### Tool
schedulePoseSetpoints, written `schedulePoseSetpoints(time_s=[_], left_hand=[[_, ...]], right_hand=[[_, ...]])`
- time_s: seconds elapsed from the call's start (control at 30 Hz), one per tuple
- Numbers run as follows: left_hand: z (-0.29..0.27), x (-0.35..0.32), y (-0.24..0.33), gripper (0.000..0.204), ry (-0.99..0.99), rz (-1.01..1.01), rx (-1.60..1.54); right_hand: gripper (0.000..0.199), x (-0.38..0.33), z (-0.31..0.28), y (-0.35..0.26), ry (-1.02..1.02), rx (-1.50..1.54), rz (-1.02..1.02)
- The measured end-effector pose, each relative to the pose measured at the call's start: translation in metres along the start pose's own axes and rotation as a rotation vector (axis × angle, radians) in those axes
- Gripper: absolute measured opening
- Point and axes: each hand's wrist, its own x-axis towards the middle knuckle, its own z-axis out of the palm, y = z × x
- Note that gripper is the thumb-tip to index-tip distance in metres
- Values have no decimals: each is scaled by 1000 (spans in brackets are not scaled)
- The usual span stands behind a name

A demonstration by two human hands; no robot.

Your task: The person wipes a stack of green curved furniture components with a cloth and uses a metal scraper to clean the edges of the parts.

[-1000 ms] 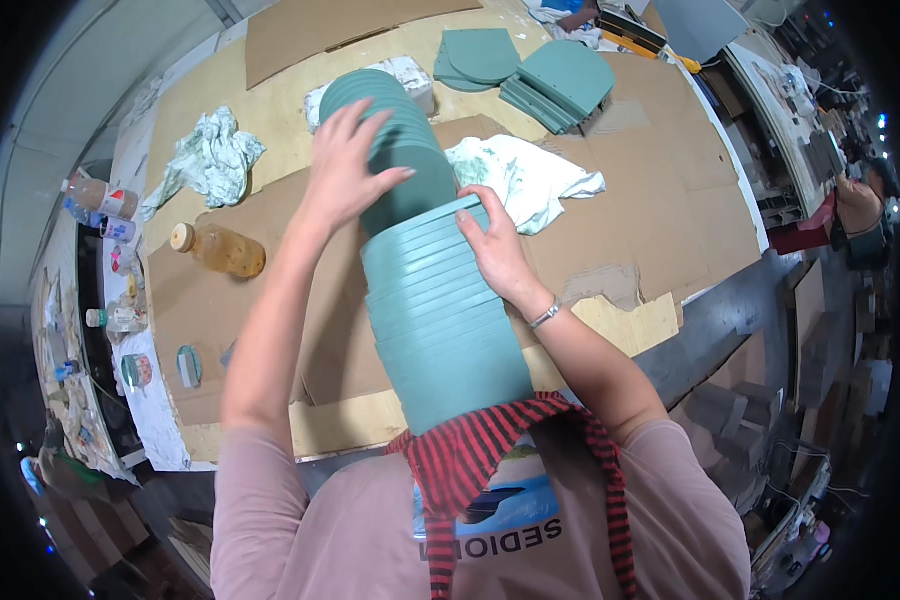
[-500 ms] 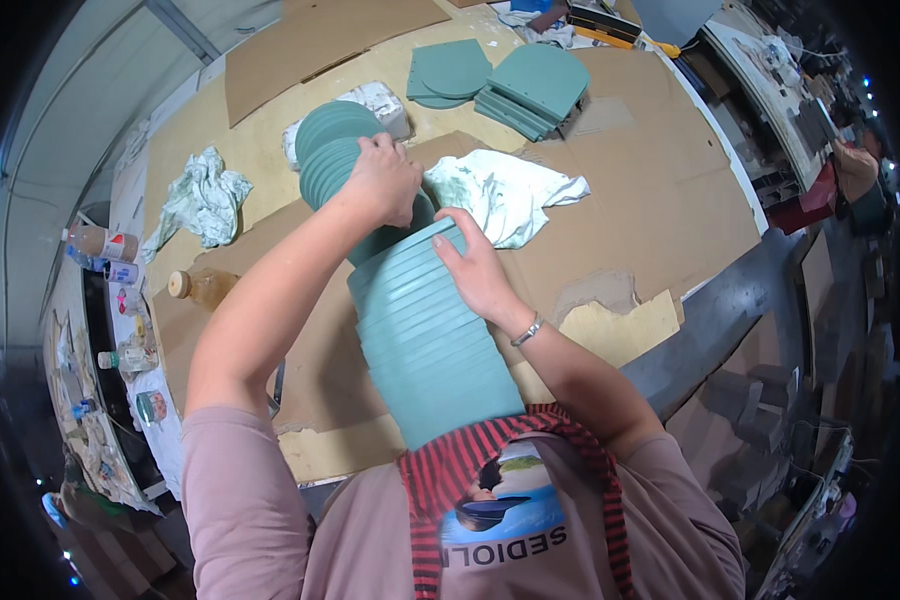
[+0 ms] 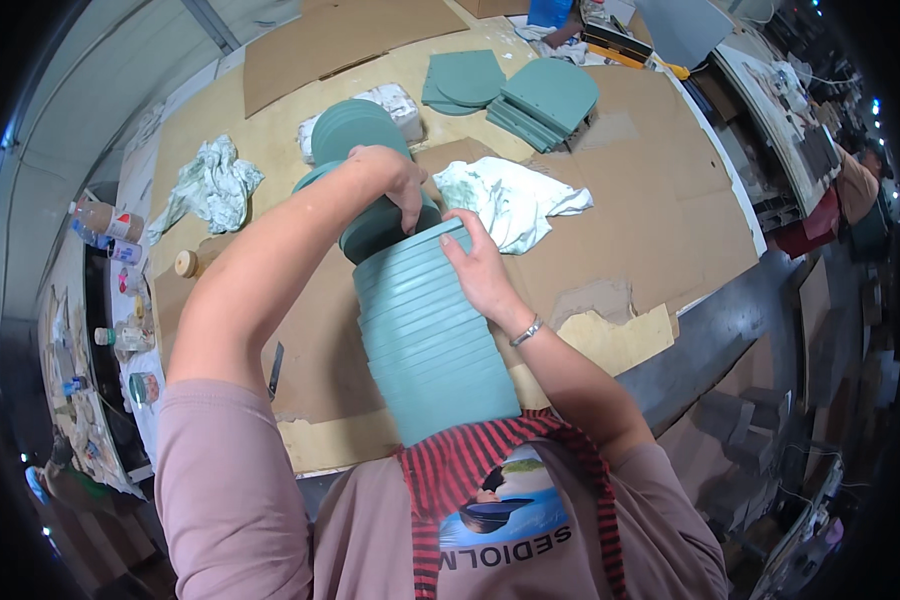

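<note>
Cloth point(image 3: 210, 185), crumpled, lay far left. Rounded green panels point(image 3: 357, 125) sat partly behind the left hand point(image 3: 396, 178), its fingers bent downward; could not tell its grip. Green panel stack point(image 3: 435, 335) lay just nearside; right hand point(image 3: 484, 272) pinched its upper right corner.

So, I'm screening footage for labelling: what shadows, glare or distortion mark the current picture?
Head view: black rim, bowed edges on the table; same view: shadow on the cardboard left of the nearest green stack, and small lights glaring at far right.
</note>
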Motion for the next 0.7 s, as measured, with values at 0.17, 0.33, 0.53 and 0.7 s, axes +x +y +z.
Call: schedulePoseSetpoints(time_s=[0.17, 0.33, 0.53, 0.7], left_hand=[[-4, 1, -1, 95, 51, -12, 13], [4, -16, -13, 85, 180, 62, -55], [16, -32, -68, 85, 438, 259, -425], [52, -36, -74, 80, 683, 294, -897]], right_hand=[[31, 0, -3, 4, 27, -59, -27], [33, -1, 0, 16, 51, -48, -88], [32, -4, -2, 5, 26, -23, -28], [33, -3, -3, 5, 5, -16, -16]])
